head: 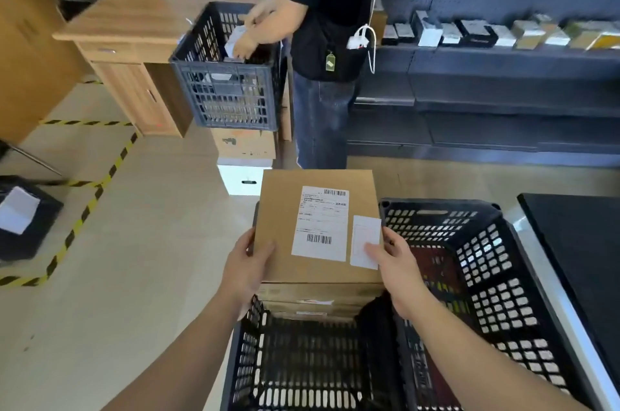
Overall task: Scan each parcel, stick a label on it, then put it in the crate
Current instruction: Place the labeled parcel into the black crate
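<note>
A flat brown cardboard parcel (285, 209) with a printed shipping label (320, 222) is held level above a black plastic crate (308, 367). My left hand (246, 268) grips its left edge. My right hand (391, 264) holds its right edge, with the thumb pressing a small white label (365, 239) onto the top. Beneath it, more brown parcels (318, 300) are stacked at the far end of the crate.
A second black crate (486, 263) stands to the right, beside a dark table (577, 242). Ahead, another person reaches into a grey crate (231, 91) by a wooden desk (127, 28). Dark shelves (503, 75) with boxes line the right wall. Yellow-black tape marks the floor.
</note>
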`<state>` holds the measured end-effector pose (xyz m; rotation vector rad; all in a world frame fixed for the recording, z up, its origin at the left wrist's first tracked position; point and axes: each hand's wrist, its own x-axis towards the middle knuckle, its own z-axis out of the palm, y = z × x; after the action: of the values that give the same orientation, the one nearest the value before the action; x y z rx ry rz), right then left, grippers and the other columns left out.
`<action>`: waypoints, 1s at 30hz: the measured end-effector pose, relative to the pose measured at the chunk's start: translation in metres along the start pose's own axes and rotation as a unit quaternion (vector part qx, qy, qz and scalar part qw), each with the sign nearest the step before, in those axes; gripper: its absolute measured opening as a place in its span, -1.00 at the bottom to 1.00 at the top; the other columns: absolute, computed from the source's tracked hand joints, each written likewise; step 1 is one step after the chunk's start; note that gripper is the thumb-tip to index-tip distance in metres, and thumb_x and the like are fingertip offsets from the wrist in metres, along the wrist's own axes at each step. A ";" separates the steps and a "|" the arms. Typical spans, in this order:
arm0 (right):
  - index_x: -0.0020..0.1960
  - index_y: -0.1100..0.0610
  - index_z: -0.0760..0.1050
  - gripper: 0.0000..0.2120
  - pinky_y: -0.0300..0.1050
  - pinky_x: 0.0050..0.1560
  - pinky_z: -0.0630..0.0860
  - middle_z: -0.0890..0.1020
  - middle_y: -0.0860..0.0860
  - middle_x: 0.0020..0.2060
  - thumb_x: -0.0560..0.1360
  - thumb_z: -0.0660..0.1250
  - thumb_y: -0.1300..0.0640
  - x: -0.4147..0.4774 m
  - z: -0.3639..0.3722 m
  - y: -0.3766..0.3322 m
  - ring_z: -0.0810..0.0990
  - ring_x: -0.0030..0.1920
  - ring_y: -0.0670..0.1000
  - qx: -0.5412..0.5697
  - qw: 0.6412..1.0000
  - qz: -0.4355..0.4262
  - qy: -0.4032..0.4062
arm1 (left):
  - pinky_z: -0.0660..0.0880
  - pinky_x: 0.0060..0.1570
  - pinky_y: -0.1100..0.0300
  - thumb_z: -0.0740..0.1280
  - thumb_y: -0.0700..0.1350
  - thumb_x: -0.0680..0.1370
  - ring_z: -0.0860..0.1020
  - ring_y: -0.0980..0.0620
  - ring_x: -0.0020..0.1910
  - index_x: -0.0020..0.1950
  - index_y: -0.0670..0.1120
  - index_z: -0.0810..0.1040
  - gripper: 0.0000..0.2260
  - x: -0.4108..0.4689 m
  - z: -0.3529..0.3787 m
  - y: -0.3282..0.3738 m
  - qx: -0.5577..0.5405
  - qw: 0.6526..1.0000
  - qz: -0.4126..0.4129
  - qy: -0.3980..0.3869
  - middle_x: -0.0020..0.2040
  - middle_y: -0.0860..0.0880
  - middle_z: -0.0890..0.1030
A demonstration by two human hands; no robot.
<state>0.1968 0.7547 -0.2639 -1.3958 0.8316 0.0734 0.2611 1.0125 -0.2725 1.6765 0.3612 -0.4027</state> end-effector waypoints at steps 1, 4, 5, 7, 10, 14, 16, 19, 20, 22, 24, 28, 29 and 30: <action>0.54 -0.02 0.35 -0.46 0.14 0.31 0.55 0.59 -0.05 0.27 0.61 0.40 0.17 0.003 0.000 0.003 0.61 0.20 0.01 -0.004 1.000 0.001 0.004 | 0.57 0.12 0.07 0.36 -0.05 0.61 0.62 0.02 0.13 0.45 0.06 0.45 -0.60 0.001 0.002 0.000 0.007 1.000 0.000 -0.003 0.24 0.04 0.61; 0.55 -0.01 0.34 -0.44 0.14 0.31 0.55 0.59 -0.04 0.28 0.60 0.40 0.18 0.011 -0.002 0.010 0.61 0.21 0.02 -0.010 1.000 0.012 0.010 | 0.55 0.07 0.16 0.33 -0.04 0.64 0.61 0.05 0.13 0.46 0.06 0.43 -0.62 0.003 0.007 -0.002 0.022 1.000 -0.002 -0.019 0.23 0.05 0.62; 0.55 -0.01 0.34 -0.45 0.14 0.31 0.55 0.59 -0.05 0.28 0.60 0.40 0.18 0.012 -0.002 0.011 0.61 0.21 0.01 -0.010 1.000 0.015 0.009 | 0.55 0.09 0.14 0.32 -0.02 0.64 0.61 0.05 0.14 0.48 0.06 0.41 -0.60 0.003 0.008 -0.003 0.026 0.999 -0.003 -0.021 0.24 0.04 0.61; 0.54 -0.03 0.34 -0.45 0.13 0.31 0.55 0.59 -0.06 0.28 0.61 0.40 0.17 0.013 -0.003 0.014 0.61 0.21 0.00 -0.010 1.000 0.020 0.004 | 0.56 0.15 0.08 0.32 -0.01 0.64 0.62 0.04 0.15 0.51 0.06 0.38 -0.57 0.004 0.008 -0.006 0.030 0.999 -0.006 -0.025 0.26 0.04 0.61; 0.53 -0.08 0.33 -0.46 0.15 0.33 0.53 0.58 -0.08 0.30 0.61 0.40 0.13 0.014 -0.003 0.018 0.60 0.23 0.01 -0.015 1.000 0.022 -0.003 | 0.56 0.23 -0.03 0.32 0.04 0.64 0.62 0.04 0.16 0.53 0.09 0.35 -0.54 0.006 0.007 -0.007 0.042 0.999 -0.005 -0.028 0.27 0.06 0.61; 0.56 -0.09 0.29 -0.43 0.13 0.34 0.52 0.56 -0.06 0.35 0.61 0.39 0.10 0.013 -0.006 0.015 0.58 0.25 0.01 -0.034 0.999 0.027 -0.013 | 0.54 0.27 -0.06 0.30 0.10 0.63 0.59 0.03 0.18 0.56 0.12 0.28 -0.49 0.004 0.006 -0.004 0.073 0.997 -0.015 -0.025 0.31 0.05 0.57; 0.58 -0.09 0.26 -0.41 0.06 0.28 0.54 0.54 -0.05 0.37 0.62 0.39 0.08 0.010 -0.008 0.010 0.58 0.24 0.00 -0.058 0.998 0.023 -0.020 | 0.53 0.28 -0.04 0.28 0.09 0.64 0.58 0.02 0.19 0.58 0.10 0.25 -0.48 -0.003 0.008 0.004 0.095 0.995 -0.018 -0.030 0.34 0.04 0.55; 0.61 -0.05 0.22 -0.38 -0.07 0.19 0.52 0.51 -0.09 0.39 0.62 0.38 0.06 -0.002 -0.009 -0.009 0.55 0.21 -0.04 -0.148 0.989 -0.014 -0.028 | 0.45 0.27 0.04 0.27 -0.01 0.66 0.50 -0.06 0.25 0.58 -0.04 0.25 -0.50 -0.015 0.011 0.025 0.175 0.984 0.022 -0.016 0.36 0.03 0.48; 0.60 -0.01 0.23 -0.39 -0.12 0.15 0.50 0.51 -0.11 0.33 0.62 0.37 0.06 -0.008 -0.008 -0.021 0.52 0.17 -0.06 -0.186 0.982 -0.035 -0.027 | 0.42 0.30 0.00 0.27 -0.02 0.66 0.46 -0.12 0.32 0.56 -0.08 0.27 -0.51 -0.018 0.012 0.035 0.218 0.975 0.045 0.002 0.39 -0.04 0.47; 0.54 0.01 0.33 -0.49 -0.18 0.09 0.47 0.52 -0.13 0.23 0.62 0.37 0.08 -0.023 -0.007 -0.052 0.51 0.13 -0.07 -0.250 0.962 -0.104 -0.032 | 0.37 0.36 -0.11 0.33 0.04 0.61 0.39 -0.18 0.40 0.53 -0.08 0.32 -0.48 -0.026 0.013 0.066 0.306 0.947 0.098 0.028 0.43 -0.09 0.46; 0.46 -0.02 0.42 -0.56 -0.13 0.18 0.49 0.55 -0.08 0.31 0.60 0.38 0.03 -0.041 -0.004 -0.089 0.53 0.24 -0.02 -0.331 0.925 -0.184 -0.032 | 0.39 0.35 -0.17 0.38 0.16 0.53 0.40 -0.16 0.39 0.50 -0.01 0.36 -0.41 -0.037 0.018 0.106 0.366 0.917 0.160 0.018 0.42 -0.07 0.47; 0.56 -0.04 0.30 -0.45 0.12 0.42 0.41 0.34 -0.03 0.53 0.61 0.31 -0.10 -0.088 -0.017 -0.172 0.39 0.46 0.09 -0.468 0.834 -0.287 0.049 | 0.40 0.37 -0.11 0.40 0.15 0.53 0.39 -0.07 0.41 0.48 0.05 0.39 -0.45 -0.067 0.051 0.202 0.457 0.830 0.318 -0.038 0.46 0.00 0.42; 0.57 -0.05 0.29 -0.45 0.13 0.42 0.40 0.32 -0.01 0.53 0.62 0.28 -0.11 -0.103 -0.026 -0.192 0.38 0.46 0.12 -0.488 0.814 -0.306 0.078 | 0.42 0.35 -0.12 0.40 0.14 0.54 0.40 -0.08 0.40 0.47 0.05 0.39 -0.47 -0.078 0.064 0.228 0.475 0.801 0.362 -0.044 0.45 0.01 0.42; 0.56 -0.04 0.28 -0.47 0.15 0.41 0.40 0.32 0.01 0.53 0.63 0.26 -0.12 -0.119 -0.038 -0.210 0.37 0.46 0.14 -0.505 0.795 -0.317 0.109 | 0.43 0.32 -0.14 0.38 0.14 0.54 0.41 -0.09 0.39 0.46 0.06 0.40 -0.48 -0.090 0.078 0.252 0.491 0.772 0.400 -0.050 0.44 0.01 0.43</action>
<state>0.1995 0.7246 -0.0214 -2.6936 0.4372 -0.2018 0.2919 0.8995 -0.0194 2.5965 -0.8061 0.0119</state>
